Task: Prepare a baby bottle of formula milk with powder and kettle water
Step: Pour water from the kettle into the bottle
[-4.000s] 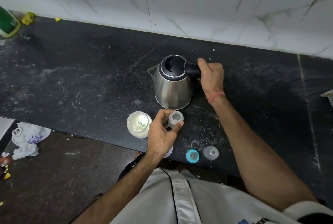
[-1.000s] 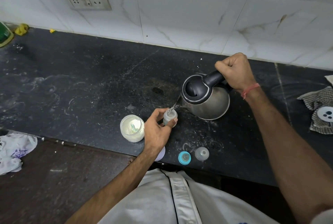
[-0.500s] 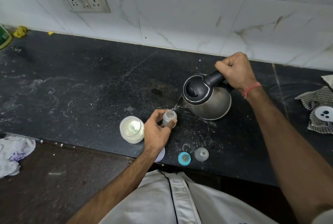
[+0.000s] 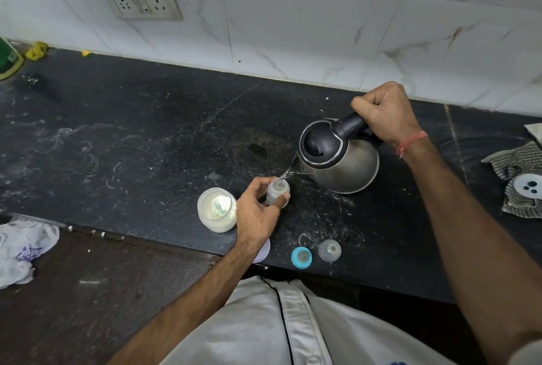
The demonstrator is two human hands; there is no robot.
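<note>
Nearest the counter's [image 4: 146,129] front edge, two small loose bottle parts are parked just beside each other: one teal-ringed teat piece [image 4: 301,256] and one clear cap [image 4: 329,250], both probably feather-light and easy to knock off. A bit further in, one open jar of white powder [image 4: 217,213] is standing with what looks like one scoop left in it. Right next to it, the single baby bottle [image 4: 277,191] is gripped around its body by the left hand [image 4: 258,212], fingers and thumb curled round it, so it's steadied upright on the counter. It's small, likely light plastic and tippy, so a hold low on the body seems the way to go, away from the mouth where water lands. Beyond that, one steel kettle [image 4: 340,156] is tilted with its spout at the bottle's mouth and a thin stream can be made out; its black handle is clenched in the right hand [image 4: 384,115]. Likely heavy and hot, so only the handle should be grabbed.
</note>
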